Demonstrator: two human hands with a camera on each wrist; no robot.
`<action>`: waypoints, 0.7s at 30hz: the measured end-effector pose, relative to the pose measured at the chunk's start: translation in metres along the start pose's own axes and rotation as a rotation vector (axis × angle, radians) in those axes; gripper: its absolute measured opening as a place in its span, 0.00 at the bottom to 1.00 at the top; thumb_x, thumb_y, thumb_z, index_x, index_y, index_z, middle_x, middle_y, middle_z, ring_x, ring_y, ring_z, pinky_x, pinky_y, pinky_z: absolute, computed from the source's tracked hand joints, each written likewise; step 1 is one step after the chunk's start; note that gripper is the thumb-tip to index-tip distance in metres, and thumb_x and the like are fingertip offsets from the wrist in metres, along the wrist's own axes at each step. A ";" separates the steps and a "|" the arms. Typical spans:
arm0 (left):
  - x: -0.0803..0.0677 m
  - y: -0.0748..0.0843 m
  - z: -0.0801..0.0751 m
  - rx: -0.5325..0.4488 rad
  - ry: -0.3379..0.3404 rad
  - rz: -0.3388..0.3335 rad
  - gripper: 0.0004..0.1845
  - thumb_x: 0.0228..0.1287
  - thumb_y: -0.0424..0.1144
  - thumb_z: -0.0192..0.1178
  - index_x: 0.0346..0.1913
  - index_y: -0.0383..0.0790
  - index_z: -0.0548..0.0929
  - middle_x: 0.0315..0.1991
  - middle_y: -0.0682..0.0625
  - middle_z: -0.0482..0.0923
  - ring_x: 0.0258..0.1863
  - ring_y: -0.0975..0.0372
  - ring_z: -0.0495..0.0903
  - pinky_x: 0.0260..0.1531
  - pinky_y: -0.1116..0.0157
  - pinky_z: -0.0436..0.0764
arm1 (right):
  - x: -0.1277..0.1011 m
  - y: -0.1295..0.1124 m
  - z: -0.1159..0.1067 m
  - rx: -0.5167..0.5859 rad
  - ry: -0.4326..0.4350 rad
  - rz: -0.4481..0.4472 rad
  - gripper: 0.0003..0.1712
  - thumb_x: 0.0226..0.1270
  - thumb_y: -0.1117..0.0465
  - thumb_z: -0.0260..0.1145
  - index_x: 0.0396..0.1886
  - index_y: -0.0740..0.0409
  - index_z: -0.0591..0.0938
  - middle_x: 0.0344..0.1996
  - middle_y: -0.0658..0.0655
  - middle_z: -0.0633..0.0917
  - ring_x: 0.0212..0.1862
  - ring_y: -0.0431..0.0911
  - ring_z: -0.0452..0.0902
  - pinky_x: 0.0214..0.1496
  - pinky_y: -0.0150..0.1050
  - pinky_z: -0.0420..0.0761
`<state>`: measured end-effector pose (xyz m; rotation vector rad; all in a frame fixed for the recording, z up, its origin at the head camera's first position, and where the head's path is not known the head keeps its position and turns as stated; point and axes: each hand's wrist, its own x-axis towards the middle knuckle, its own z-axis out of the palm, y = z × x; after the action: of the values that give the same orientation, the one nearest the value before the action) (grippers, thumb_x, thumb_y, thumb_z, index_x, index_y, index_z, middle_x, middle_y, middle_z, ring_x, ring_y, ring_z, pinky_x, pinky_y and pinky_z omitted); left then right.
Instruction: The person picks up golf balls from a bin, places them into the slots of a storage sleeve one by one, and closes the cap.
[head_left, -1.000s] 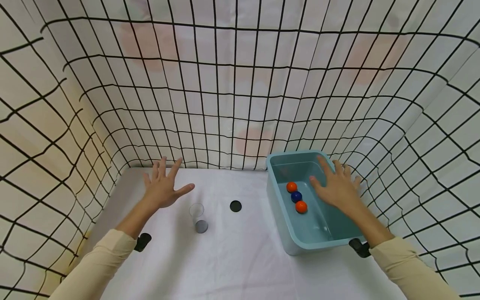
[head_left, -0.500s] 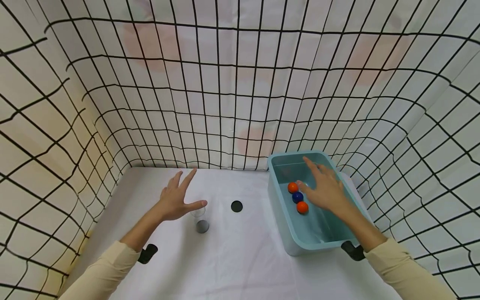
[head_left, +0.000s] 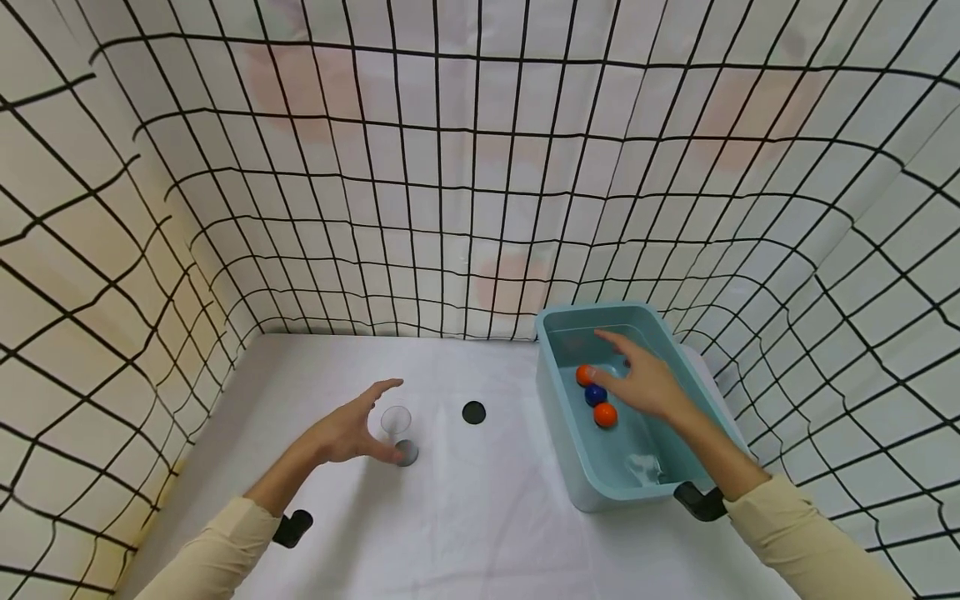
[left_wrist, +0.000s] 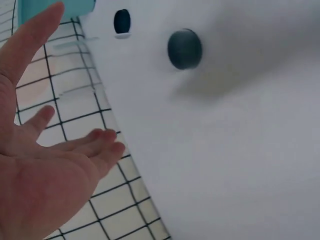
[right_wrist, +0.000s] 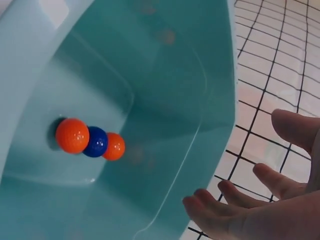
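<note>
My left hand (head_left: 348, 429) hovers beside a clear, see-through cup (head_left: 396, 421), thumb and fingers spread apart. The thumb tip overlaps the grey disc (head_left: 407, 452) at the cup's base. In the left wrist view that hand (left_wrist: 55, 170) shows nothing between its fingers. Over the blue-green bin (head_left: 558, 433) hangs my right hand (head_left: 648, 383), fingers loosely extended and empty. A near orange ball (head_left: 605, 415), a blue ball (head_left: 596, 395) and a far orange ball (head_left: 583, 375) lie in a row on the bin's floor; the right thumb overlaps the far one.
A flat black disc (head_left: 474, 412) lies on the white tabletop (head_left: 480, 517) between cup and bin. Black grid netting (head_left: 450, 208) rises behind the table and along both sides, in front of pale cloth. The bin stands close to the right-hand netting.
My left hand has come down and right, toward the cup, its fingers drawing in from a wide spread. My right hand has shifted left over the bin, its fingers less spread.
</note>
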<state>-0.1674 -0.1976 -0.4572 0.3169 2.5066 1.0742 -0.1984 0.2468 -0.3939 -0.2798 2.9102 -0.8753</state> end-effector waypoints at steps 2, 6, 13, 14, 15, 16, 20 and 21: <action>0.000 -0.007 0.002 -0.017 0.002 -0.010 0.58 0.43 0.46 0.82 0.78 0.55 0.59 0.75 0.36 0.62 0.74 0.41 0.63 0.62 0.39 0.73 | 0.000 0.000 -0.001 0.047 -0.028 0.023 0.40 0.72 0.49 0.65 0.78 0.54 0.63 0.72 0.69 0.69 0.65 0.72 0.72 0.57 0.68 0.77; 0.003 -0.019 0.010 -0.065 0.014 -0.017 0.52 0.43 0.41 0.83 0.74 0.51 0.66 0.73 0.34 0.66 0.72 0.38 0.65 0.62 0.39 0.73 | 0.002 -0.001 -0.003 0.152 -0.075 0.080 0.42 0.70 0.48 0.67 0.79 0.54 0.62 0.73 0.71 0.68 0.69 0.72 0.67 0.60 0.69 0.75; 0.006 -0.035 0.024 -0.127 0.060 -0.066 0.44 0.43 0.35 0.82 0.67 0.45 0.74 0.65 0.34 0.75 0.66 0.38 0.74 0.61 0.41 0.76 | 0.008 0.008 -0.005 0.320 -0.133 0.157 0.43 0.72 0.46 0.66 0.80 0.55 0.60 0.74 0.71 0.66 0.72 0.67 0.65 0.66 0.64 0.74; 0.007 -0.036 0.026 -0.135 0.068 -0.070 0.43 0.42 0.34 0.82 0.66 0.44 0.75 0.64 0.34 0.77 0.65 0.39 0.75 0.61 0.42 0.77 | 0.008 0.009 -0.005 0.359 -0.147 0.167 0.43 0.73 0.46 0.65 0.80 0.55 0.59 0.74 0.72 0.66 0.72 0.67 0.65 0.65 0.63 0.75; 0.007 -0.037 0.027 -0.138 0.075 -0.074 0.42 0.42 0.34 0.82 0.64 0.43 0.75 0.62 0.34 0.78 0.63 0.40 0.77 0.60 0.42 0.77 | 0.009 0.011 -0.005 0.401 -0.160 0.184 0.42 0.74 0.47 0.64 0.80 0.55 0.59 0.74 0.71 0.66 0.72 0.67 0.65 0.66 0.61 0.75; 0.007 -0.038 0.029 -0.136 0.080 -0.079 0.40 0.43 0.33 0.82 0.63 0.43 0.76 0.61 0.35 0.80 0.62 0.41 0.78 0.59 0.43 0.78 | 0.009 0.013 -0.005 0.437 -0.173 0.198 0.41 0.75 0.47 0.63 0.80 0.55 0.59 0.74 0.72 0.65 0.72 0.67 0.66 0.66 0.61 0.76; 0.010 -0.041 0.033 -0.135 0.109 -0.086 0.35 0.44 0.33 0.81 0.59 0.42 0.79 0.57 0.38 0.83 0.57 0.44 0.82 0.56 0.45 0.81 | 0.013 0.018 -0.005 0.516 -0.206 0.254 0.42 0.76 0.46 0.61 0.80 0.57 0.57 0.76 0.71 0.62 0.72 0.68 0.64 0.66 0.59 0.76; 0.011 -0.042 0.034 -0.133 0.117 -0.084 0.34 0.45 0.33 0.81 0.58 0.42 0.80 0.56 0.38 0.84 0.56 0.45 0.82 0.55 0.46 0.81 | 0.014 0.019 -0.005 0.533 -0.209 0.269 0.42 0.76 0.46 0.61 0.80 0.57 0.57 0.76 0.70 0.62 0.72 0.68 0.64 0.67 0.59 0.76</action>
<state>-0.1649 -0.2002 -0.5121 0.1130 2.5093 1.2509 -0.2160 0.2625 -0.4007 0.0600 2.3388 -1.4146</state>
